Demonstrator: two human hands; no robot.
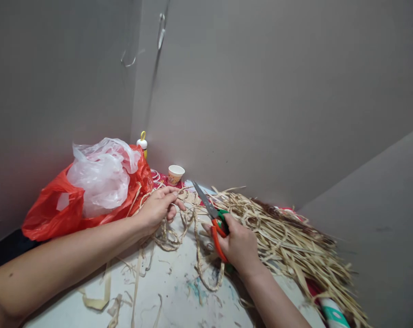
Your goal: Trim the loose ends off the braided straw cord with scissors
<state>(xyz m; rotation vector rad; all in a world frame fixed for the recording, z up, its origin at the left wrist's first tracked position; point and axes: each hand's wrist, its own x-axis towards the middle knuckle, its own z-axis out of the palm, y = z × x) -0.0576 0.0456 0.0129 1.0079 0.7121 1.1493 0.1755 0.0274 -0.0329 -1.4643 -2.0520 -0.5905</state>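
My right hand (242, 246) grips a pair of scissors (206, 202) by the orange and green handles, its blades pointing up and to the left. Left of the blades, my left hand (161, 207) pinches a thin twisted straw cord (185, 187) between thumb and fingers. Loops of the braided cord (197, 255) hang below and lie on the white table, between my two hands. Close to my right hand spreads a large heap of dry straw strips (291, 241). The blades appear apart from the pinched cord.
A red plastic bag (56, 205) with a clear bag (102, 175) in it stands at left. Behind are a paper cup (175, 174) and a white-capped bottle (142, 143). Straw scraps (100, 300) litter the white tabletop (175, 310). A green and white tube (333, 313) lies lower right; grey walls (261, 91) enclose the table.
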